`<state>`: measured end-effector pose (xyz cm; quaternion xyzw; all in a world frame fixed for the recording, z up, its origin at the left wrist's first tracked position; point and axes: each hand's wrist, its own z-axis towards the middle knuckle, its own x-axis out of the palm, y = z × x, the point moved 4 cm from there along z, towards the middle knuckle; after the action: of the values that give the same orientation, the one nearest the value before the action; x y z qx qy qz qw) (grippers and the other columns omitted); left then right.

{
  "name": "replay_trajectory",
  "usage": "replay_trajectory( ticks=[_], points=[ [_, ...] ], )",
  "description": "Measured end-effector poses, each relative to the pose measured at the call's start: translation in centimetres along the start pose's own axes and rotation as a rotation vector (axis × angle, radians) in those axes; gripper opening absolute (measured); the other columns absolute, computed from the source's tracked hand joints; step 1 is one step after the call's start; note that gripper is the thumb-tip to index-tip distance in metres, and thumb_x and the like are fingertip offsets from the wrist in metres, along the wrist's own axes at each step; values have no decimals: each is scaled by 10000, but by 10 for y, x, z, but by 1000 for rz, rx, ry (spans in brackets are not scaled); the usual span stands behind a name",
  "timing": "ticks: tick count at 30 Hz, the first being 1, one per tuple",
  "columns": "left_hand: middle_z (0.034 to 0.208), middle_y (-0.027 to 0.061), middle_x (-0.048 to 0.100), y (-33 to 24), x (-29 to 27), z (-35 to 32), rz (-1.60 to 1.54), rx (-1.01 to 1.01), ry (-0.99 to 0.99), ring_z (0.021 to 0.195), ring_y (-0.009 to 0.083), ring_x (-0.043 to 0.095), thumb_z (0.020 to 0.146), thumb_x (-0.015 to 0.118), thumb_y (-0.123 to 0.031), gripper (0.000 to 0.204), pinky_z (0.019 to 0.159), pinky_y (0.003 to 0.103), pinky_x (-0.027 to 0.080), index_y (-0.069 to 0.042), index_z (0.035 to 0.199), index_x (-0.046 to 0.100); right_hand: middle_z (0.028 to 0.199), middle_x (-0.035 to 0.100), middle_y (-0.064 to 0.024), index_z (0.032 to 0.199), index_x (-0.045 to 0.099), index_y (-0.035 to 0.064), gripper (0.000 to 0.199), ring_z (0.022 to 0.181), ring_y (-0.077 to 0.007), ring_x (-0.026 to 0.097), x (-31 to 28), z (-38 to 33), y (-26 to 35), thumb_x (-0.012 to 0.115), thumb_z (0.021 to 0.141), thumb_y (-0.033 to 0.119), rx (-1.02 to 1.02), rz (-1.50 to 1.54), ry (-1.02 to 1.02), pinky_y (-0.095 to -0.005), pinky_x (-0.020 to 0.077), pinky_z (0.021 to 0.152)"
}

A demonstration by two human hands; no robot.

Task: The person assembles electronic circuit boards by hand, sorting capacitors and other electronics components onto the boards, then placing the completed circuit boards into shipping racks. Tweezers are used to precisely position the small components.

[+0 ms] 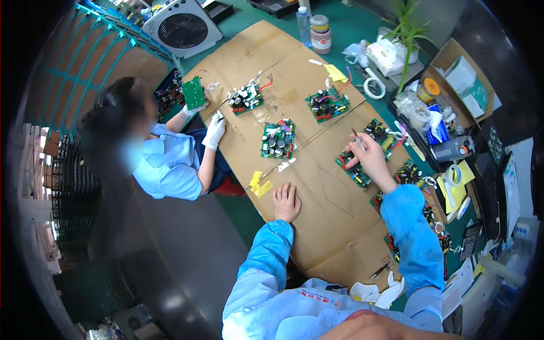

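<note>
Blue jacket (pixel 255 309) nearest; left hand (pixel 287 203) flat, empty; right hand (pixel 367 156) pinches a slim tool (pixel 357 137) above one circuit board (pixel 358 177), likely unfinished; others unclear.

Cardboard sheet (pixel 326 195) on table (pixel 345 34): one circuit board (pixel 277 140) mid-sheet, second board (pixel 245 100) behind it to the left, third board (pixel 327 106) behind it to the right. Row of boards (pixel 354 171) along right side. Fan (pixel 182 31) beyond far-left edge; bottle (pixel 304 26) beyond far edge, left of jar (pixel 321 42).

Green table (pixel 241 18) under brown cardboard (pixel 317 226), dark grey floor (pixel 184 243) left of the table, teal-barred rack (pixel 85 72) left of its far end
</note>
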<state>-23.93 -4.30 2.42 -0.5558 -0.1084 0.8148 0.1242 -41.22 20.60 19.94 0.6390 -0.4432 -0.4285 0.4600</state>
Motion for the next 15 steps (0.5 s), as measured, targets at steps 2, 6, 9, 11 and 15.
replay_trajectory(
  ticks=[2, 6, 9, 11, 15],
  points=[
    [1257, 150, 543, -5, 3, 2, -32, 29, 4, 1201, 341, 487, 767, 637, -136, 421, 1033, 497, 350, -58, 1180, 601, 850, 656, -126, 1145, 555, -65, 315, 610, -170, 660, -10, -45, 52, 512, 1018, 220, -17, 334, 110, -272, 491, 488],
    [1275, 158, 533, 0, 7, -2, 41, 31, 42, 1204, 353, 479, 768, 629, -195, 443, 1029, 510, 340, -60, 1188, 591, 870, 645, -129, 1012, 585, -16, 425, 604, -128, 604, -46, -160, 169, 344, 1073, 328, -319, 554, 123, -227, 400, 460],
    [1305, 181, 521, 1, 11, -6, 72, 29, 78, 1218, 374, 472, 790, 623, -205, 468, 1036, 520, 339, -59, 1232, 575, 957, 661, -157, 878, 594, 61, 454, 697, -164, 564, -72, -244, 230, 305, 1074, 352, -929, 538, 111, -285, 425, 648],
    [1328, 198, 507, 0, 16, -6, 128, 57, 57, 1221, 397, 472, 820, 599, -203, 465, 1036, 535, 350, -44, 1255, 554, 1064, 664, -186, 859, 603, 100, 439, 731, -178, 543, -87, -295, 246, 340, 1065, 384, -1197, 535, 218, -318, 398, 767],
    [1333, 217, 499, 0, 26, -10, 159, 86, 64, 1232, 399, 471, 840, 581, -179, 475, 1022, 533, 369, -16, 1279, 502, 759, 644, -60, 711, 553, 132, 410, 774, -175, 562, -92, -384, 274, 385, 1070, 235, -1364, 438, -58, -278, 462, 647]
  ],
)
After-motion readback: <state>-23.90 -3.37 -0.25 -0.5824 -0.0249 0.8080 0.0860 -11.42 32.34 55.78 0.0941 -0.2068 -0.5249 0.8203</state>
